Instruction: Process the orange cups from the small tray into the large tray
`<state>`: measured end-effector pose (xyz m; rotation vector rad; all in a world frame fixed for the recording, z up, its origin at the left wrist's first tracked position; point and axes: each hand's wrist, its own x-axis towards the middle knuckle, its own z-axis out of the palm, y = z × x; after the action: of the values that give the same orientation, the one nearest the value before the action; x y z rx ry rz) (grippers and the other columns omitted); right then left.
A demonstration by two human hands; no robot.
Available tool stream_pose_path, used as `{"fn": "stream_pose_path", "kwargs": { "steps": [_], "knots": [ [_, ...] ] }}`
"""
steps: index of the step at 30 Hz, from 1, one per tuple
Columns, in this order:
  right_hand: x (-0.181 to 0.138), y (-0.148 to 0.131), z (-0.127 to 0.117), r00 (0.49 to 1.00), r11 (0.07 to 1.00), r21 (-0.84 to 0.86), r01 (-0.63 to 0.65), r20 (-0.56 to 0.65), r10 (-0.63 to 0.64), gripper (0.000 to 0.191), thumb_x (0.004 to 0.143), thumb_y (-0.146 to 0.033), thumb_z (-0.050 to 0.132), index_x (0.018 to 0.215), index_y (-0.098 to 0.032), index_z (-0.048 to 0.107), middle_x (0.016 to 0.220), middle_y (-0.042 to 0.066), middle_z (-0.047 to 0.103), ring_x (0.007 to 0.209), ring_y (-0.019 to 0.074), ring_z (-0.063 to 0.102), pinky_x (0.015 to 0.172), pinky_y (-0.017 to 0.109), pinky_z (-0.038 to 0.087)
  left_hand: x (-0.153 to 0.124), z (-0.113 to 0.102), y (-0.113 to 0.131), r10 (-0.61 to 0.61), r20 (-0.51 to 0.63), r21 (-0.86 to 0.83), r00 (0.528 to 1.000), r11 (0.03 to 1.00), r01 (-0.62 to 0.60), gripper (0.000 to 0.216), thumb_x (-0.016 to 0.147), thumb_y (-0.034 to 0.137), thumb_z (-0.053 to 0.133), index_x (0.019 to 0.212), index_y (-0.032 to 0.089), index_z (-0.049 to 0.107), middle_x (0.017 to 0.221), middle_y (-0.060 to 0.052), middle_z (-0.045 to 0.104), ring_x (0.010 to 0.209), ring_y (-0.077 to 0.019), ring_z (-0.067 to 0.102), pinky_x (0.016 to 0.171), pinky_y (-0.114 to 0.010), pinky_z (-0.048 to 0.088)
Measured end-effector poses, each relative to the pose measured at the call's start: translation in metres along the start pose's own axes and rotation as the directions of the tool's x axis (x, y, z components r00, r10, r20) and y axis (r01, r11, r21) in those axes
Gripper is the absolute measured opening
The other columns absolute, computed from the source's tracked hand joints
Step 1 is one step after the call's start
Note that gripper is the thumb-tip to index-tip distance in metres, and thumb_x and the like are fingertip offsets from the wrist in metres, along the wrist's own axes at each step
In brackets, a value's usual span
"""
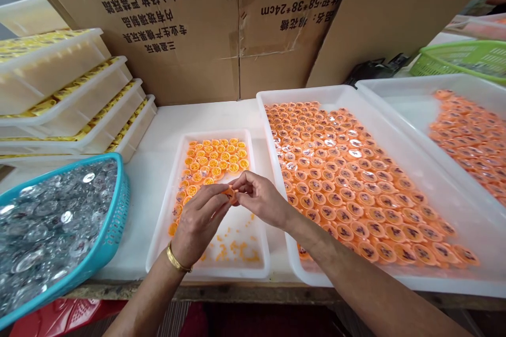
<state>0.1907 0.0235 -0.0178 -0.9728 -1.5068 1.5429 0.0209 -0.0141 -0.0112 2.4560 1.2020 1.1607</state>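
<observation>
Over the small white tray [261,253], my left hand [197,221] and my right hand [259,197] meet with their fingers pinched around one small orange cup [230,195]. Part of the cup is hidden by my fingers, and a dark printed mark shows on its top. Beneath them, several orange cups [213,155] with yellow bits inside stand in rows at the tray's far end. Loose orange-yellow bits [237,250] lie scattered on the near part of its floor. A gold bracelet circles my left wrist.
At left, a blue basket [120,205] holds clear printed plastic lids [39,237]. Behind it stand stacked white trays [90,131] with yellow pieces. On the right, a large white tray [272,152] carries rows of lidded orange cups [356,200]. Cardboard boxes [205,73] wall off the back; a green basket [443,58] sits far right.
</observation>
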Motion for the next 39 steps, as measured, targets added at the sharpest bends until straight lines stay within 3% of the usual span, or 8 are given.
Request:
{"fn": "stream_pose_path", "kwargs": {
  "steps": [10,16,19,23,27,30,36,39],
  "knots": [
    [0.003,0.008,-0.001,0.999,0.993,0.107,-0.04,0.0,0.04,0.027,0.074,-0.036,0.071,0.08,-0.017,0.053,0.076,0.001,0.061,0.072,0.0136,0.062,0.068,0.03,0.05,0.005,-0.001,-0.004,0.061,0.04,0.016,0.997,0.998,-0.061,0.017,0.086,0.011,0.055,0.098,0.021,0.063,0.106,-0.008,0.067,0.096,-0.018,0.063,0.081,-0.032,0.054],
    [0.002,0.007,0.0,0.999,0.996,0.084,-0.033,-0.011,0.034,0.025,0.076,-0.036,0.068,0.081,-0.017,0.051,0.08,0.002,0.062,0.072,0.0142,0.062,0.069,0.032,0.051,-0.001,0.005,-0.002,-0.125,-0.046,-0.001,0.991,0.992,0.125,0.013,0.084,0.017,0.059,0.096,0.021,0.061,0.102,-0.007,0.064,0.094,-0.018,0.062,0.082,-0.034,0.052],
    [0.001,0.004,0.001,0.998,0.999,-0.001,-0.044,-0.045,0.044,0.024,0.076,-0.035,0.067,0.081,-0.018,0.051,0.08,0.002,0.062,0.074,0.0152,0.062,0.069,0.033,0.051,-0.004,0.008,-0.001,-0.311,-0.071,-0.072,0.948,0.949,0.306,0.016,0.081,0.022,0.064,0.097,0.02,0.059,0.087,-0.003,0.063,0.077,-0.0148,0.062,0.072,-0.031,0.052],
    [0.0,0.004,0.002,0.999,0.995,-0.095,-0.005,-0.053,0.0,0.017,0.078,-0.031,0.065,0.08,-0.018,0.053,0.084,0.003,0.062,0.077,0.0149,0.061,0.072,0.033,0.051,-0.005,0.011,-0.001,-0.545,-0.029,-0.221,0.838,0.821,0.527,0.017,0.079,0.025,0.067,0.093,0.02,0.059,0.077,0.001,0.06,0.068,-0.0124,0.06,0.064,-0.028,0.052],
    [0.001,0.009,0.003,1.0,0.998,-0.062,0.015,-0.016,-0.016,0.014,0.079,-0.027,0.062,0.08,-0.019,0.052,0.094,0.003,0.061,0.082,0.0139,0.062,0.076,0.033,0.052,-0.004,0.015,-0.001,-0.637,0.034,-0.408,0.77,0.694,0.593,0.011,0.079,0.026,0.066,0.084,0.019,0.059,0.076,0.001,0.058,0.064,-0.0121,0.06,0.056,-0.026,0.054],
    [0.001,0.011,0.004,1.0,1.0,-0.029,0.009,-0.005,-0.009,0.014,0.08,-0.028,0.063,0.083,-0.019,0.053,0.094,0.003,0.061,0.082,0.0134,0.063,0.077,0.033,0.054,-0.004,0.015,0.0,-0.633,0.02,-0.45,0.774,0.686,0.572,0.01,0.079,0.026,0.066,0.085,0.019,0.06,0.077,0.001,0.058,0.065,-0.012,0.061,0.057,-0.026,0.055],
    [0.0,0.012,0.005,0.999,0.998,0.042,0.04,0.012,-0.04,0.013,0.081,-0.029,0.062,0.084,-0.018,0.054,0.097,0.004,0.063,0.087,0.0148,0.064,0.082,0.035,0.053,-0.001,0.009,0.002,-0.524,-0.03,-0.286,0.851,0.821,0.495,0.003,0.082,0.021,0.061,0.082,0.02,0.064,0.078,0.0,0.058,0.064,-0.0102,0.059,0.055,-0.023,0.053],
    [0.0,0.012,0.004,0.999,0.998,0.047,0.032,0.012,-0.033,0.012,0.081,-0.027,0.062,0.081,-0.018,0.054,0.093,0.004,0.064,0.086,0.0149,0.063,0.084,0.036,0.053,0.0,0.01,0.0,-0.557,0.009,-0.344,0.83,0.778,0.526,0.003,0.08,0.021,0.063,0.082,0.018,0.063,0.077,0.0,0.059,0.059,-0.009,0.058,0.053,-0.022,0.052]
  ]
}}
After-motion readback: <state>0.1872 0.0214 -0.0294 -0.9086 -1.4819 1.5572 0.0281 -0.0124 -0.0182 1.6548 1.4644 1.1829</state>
